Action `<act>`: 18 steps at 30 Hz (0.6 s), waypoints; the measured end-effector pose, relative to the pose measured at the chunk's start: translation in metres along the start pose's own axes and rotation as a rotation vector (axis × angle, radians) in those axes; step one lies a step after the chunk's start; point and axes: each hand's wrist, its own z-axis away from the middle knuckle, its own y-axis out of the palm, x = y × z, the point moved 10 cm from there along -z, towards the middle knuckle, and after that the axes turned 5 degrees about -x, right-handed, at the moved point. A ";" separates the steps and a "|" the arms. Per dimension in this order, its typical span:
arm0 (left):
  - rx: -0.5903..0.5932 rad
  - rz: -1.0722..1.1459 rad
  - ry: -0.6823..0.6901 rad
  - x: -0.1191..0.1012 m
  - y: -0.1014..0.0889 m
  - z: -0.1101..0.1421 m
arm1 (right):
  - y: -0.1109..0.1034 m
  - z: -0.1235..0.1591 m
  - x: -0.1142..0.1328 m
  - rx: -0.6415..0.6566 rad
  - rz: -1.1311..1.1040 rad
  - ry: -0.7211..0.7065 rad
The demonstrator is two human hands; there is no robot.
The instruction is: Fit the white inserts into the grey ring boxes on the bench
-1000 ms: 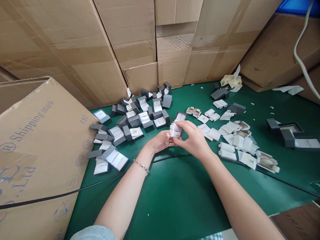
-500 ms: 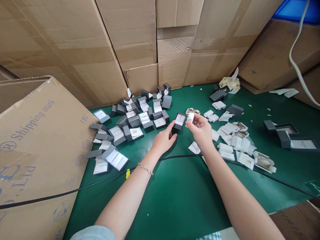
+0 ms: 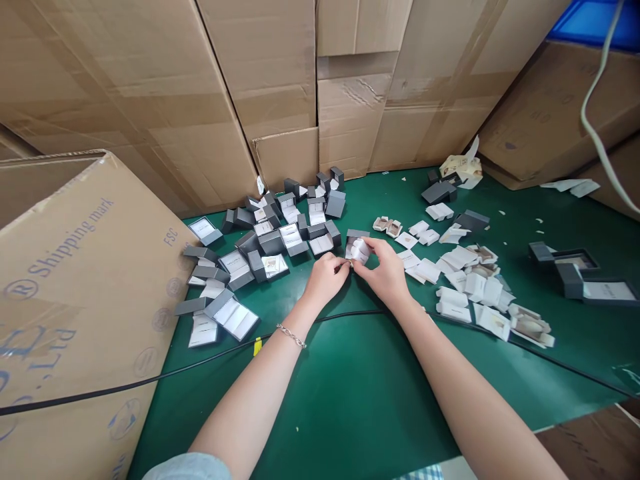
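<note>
A small folded white card insert point(image 3: 359, 251) is between the fingers of my right hand point(image 3: 387, 273), which is closed on it. Right behind the insert, a small dark grey box point(image 3: 354, 235) is partly covered by it and by my fingers. The fingertips of my left hand point(image 3: 324, 279) are pinched together at the insert's lower edge. Whatever is in that pinch is too small to make out. To the left lies a cluster of open grey boxes point(image 3: 270, 240) with white inserts. Right of my hands, loose white card inserts point(image 3: 453, 257) are spread about.
A large cardboard carton point(image 3: 100, 280) stands at the left, and stacked cartons point(image 3: 260, 73) wall off the back. A black cable point(image 3: 210, 360) crosses the green table point(image 3: 320, 400). More grey boxes point(image 3: 570, 277) lie far right, near a tissue pack point(image 3: 463, 167).
My right hand has moved left and down with the white insert, to in front of the grey box. The left hand's pointing finger has left the box and drawn into a pinch.
</note>
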 end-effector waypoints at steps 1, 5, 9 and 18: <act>-0.004 -0.003 0.006 0.000 0.000 -0.001 | 0.004 0.001 0.002 0.016 0.021 -0.029; -0.012 0.026 0.033 -0.001 -0.002 -0.004 | 0.016 0.005 0.007 0.081 0.080 -0.107; -0.007 0.071 0.010 0.001 -0.004 -0.005 | 0.020 0.006 0.008 0.135 0.137 -0.110; -0.028 0.125 -0.024 0.003 -0.005 -0.005 | 0.022 0.004 0.009 0.225 0.154 -0.062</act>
